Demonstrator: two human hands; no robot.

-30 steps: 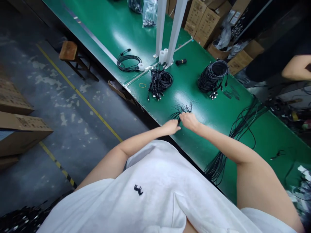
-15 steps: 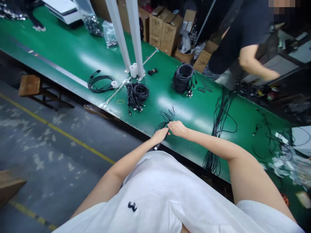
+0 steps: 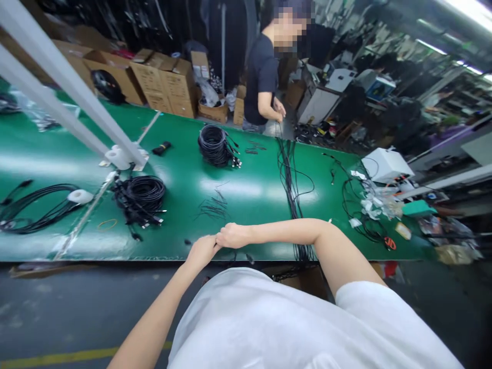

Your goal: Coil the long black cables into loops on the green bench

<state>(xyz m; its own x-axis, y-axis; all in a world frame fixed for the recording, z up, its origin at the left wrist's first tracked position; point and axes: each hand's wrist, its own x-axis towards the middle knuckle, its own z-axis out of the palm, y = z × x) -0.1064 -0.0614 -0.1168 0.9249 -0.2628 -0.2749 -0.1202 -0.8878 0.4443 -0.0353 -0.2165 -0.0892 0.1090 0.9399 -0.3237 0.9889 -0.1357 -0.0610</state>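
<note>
My left hand (image 3: 202, 250) and my right hand (image 3: 230, 236) meet at the near edge of the green table (image 3: 253, 189), fingers pinched together. Both look closed on something thin and dark that I cannot make out. Just beyond them lies a small scatter of thin black ties (image 3: 213, 206). A long bundle of black cables (image 3: 292, 195) runs across the table to the right of my right arm and hangs over the near edge.
Coiled cable bundles lie at the left (image 3: 140, 197), far left (image 3: 34, 207) and back (image 3: 213, 143). White posts (image 3: 73, 97) rise from the table with tape rolls (image 3: 117, 158) at their foot. A person in a dark shirt (image 3: 263, 77) stands across the table, handling cables. Cardboard boxes (image 3: 161, 82) stand behind.
The view has swung right and up, now showing the person opposite. My hands stayed pinched together and moved back toward the table's near edge, away from the ties.
</note>
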